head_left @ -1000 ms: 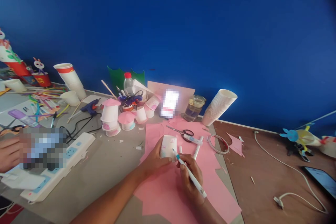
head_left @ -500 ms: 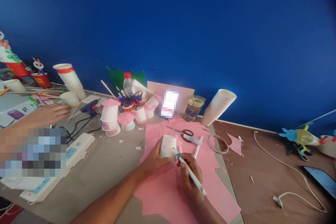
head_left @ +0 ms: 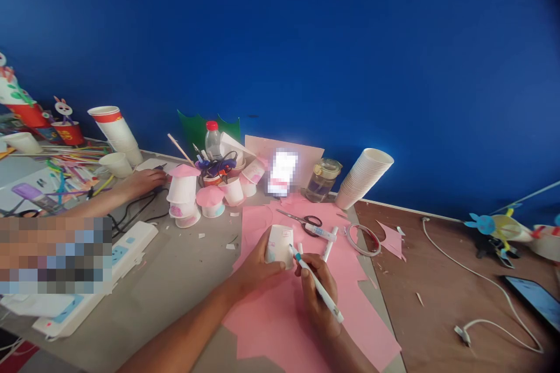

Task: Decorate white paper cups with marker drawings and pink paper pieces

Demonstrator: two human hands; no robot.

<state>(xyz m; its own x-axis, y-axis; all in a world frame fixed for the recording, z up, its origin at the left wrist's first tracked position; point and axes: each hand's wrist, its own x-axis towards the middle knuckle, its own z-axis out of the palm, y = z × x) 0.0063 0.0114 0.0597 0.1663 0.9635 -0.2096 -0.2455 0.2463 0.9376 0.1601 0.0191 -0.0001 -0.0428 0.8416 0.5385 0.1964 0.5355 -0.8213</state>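
A white paper cup (head_left: pixel 280 240) with small pink and blue drawings is gripped in my left hand (head_left: pixel 259 259) above pink paper (head_left: pixel 271 326). My right hand (head_left: pixel 318 288) is closed around a white marker (head_left: pixel 322 291) with a blue end, its tip at the cup's right side. Whether the tip touches the cup I cannot tell. Just beyond lie scissors (head_left: pixel 301 218), a capped marker (head_left: pixel 321 232) and a roll of tape (head_left: pixel 363 240). Paper-cup houses with pink tops (head_left: pixel 184 192) stand at the left.
Another person's hand (head_left: pixel 146 180) reaches in from the left over a glue gun. A power strip (head_left: pixel 131 245) lies nearby. At the back are a lit phone (head_left: pixel 282 172), a glass jar (head_left: pixel 322 179) and stacked cups (head_left: pixel 365 178). A white cable (head_left: pixel 472 268) crosses the brown table.
The other person's hand has moved right and reached the glue gun. My hands, the cup and the marker have hardly shifted.
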